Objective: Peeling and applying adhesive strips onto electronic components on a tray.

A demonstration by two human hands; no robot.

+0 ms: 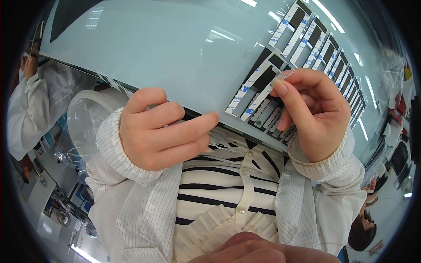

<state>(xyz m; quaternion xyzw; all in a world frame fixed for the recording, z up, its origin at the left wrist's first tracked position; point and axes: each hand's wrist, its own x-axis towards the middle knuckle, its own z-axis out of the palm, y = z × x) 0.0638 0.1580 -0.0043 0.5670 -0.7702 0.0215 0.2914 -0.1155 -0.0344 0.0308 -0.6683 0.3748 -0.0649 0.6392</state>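
Right hand (pixel 309 116) pinching a small clear sliver (pixel 283 75) between thumb and forefinger, just above the near end of the dark strips. Left hand (pixel 160 129) loosely curled, grasping nothing, forefinger stretched right along the table's near edge. Pale green table (pixel 166 48), wide and bare to the far left; rows of black-and-white adhesive strips (pixel 307 44) crowding the right. Best kept low, pinch steady, working leftward into open room, clear of the near edge.

Two hands, left hand (pixel 160 129), right hand (pixel 313 111), roughly nine adhesive strips (pixel 307 33), one plastic bag (pixel 85 118)
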